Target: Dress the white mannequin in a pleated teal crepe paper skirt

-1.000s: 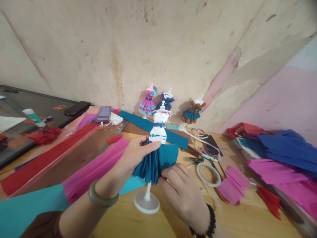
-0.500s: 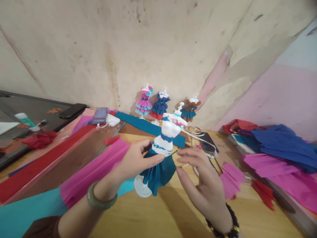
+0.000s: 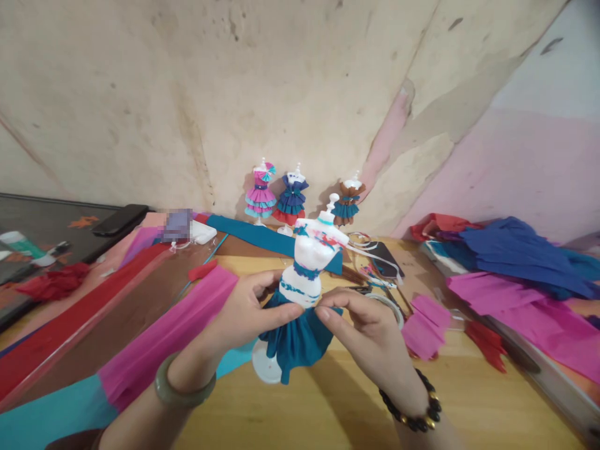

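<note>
A small white mannequin [image 3: 309, 256] leans a little to the right, with teal and red smears on its body. Around its lower part hangs a pleated teal crepe paper skirt [image 3: 300, 340]. My left hand [image 3: 257, 309] is closed round the mannequin's hips, its thumb pressing the skirt's top edge at the front. With thumb and forefinger, my right hand [image 3: 359, 328] pinches the skirt's top edge on the right side. The mannequin's round white base [image 3: 268, 362] shows below, partly covered by the skirt.
Three dressed mannequins, in pink [image 3: 260, 194], blue [image 3: 292, 195] and brown [image 3: 349, 199], stand by the wall. Crepe paper strips, such as a magenta one [image 3: 173, 337], lie left. Blue crepe paper [image 3: 525, 256] is piled right. A phone [image 3: 387, 259] and a glue stick [image 3: 27, 248] lie about.
My right hand has moved left and down onto the skirt's edge and pinched it. The skirt's right end now lies against the mannequin. The view has shifted slightly.
</note>
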Action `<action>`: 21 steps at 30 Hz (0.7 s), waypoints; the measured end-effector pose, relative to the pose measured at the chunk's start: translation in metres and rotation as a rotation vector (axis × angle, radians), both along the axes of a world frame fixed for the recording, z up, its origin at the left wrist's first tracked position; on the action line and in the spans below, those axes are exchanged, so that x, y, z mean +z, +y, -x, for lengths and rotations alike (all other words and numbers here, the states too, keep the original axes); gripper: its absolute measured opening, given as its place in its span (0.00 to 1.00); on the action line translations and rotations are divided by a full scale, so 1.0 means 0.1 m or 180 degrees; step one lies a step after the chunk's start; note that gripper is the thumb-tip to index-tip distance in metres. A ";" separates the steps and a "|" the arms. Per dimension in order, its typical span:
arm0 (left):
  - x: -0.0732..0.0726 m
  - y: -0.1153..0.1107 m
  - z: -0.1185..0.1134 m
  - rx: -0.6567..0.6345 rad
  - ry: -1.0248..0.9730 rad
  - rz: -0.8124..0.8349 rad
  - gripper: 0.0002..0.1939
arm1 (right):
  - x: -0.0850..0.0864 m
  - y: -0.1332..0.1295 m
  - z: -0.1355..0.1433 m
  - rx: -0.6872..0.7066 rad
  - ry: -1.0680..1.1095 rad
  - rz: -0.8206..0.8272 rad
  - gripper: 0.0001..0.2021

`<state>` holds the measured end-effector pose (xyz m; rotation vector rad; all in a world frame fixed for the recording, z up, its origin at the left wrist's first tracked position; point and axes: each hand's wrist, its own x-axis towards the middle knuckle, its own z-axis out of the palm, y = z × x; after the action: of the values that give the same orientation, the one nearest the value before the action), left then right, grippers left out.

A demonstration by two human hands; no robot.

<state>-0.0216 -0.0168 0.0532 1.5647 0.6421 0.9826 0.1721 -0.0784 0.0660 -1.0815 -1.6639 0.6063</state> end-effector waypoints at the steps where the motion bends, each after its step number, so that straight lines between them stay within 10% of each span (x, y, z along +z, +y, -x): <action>1: -0.01 0.00 0.00 0.0021 -0.0026 -0.0017 0.16 | 0.00 0.00 0.00 0.0018 0.0029 -0.0012 0.06; 21: -0.03 0.00 -0.03 0.0422 -0.0067 -0.0149 0.17 | -0.03 0.00 0.07 0.0200 0.0320 -0.0001 0.03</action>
<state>-0.0190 -0.0164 0.0502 1.5662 0.7200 1.1187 0.1647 -0.0780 0.0629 -0.9857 -1.6152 0.6901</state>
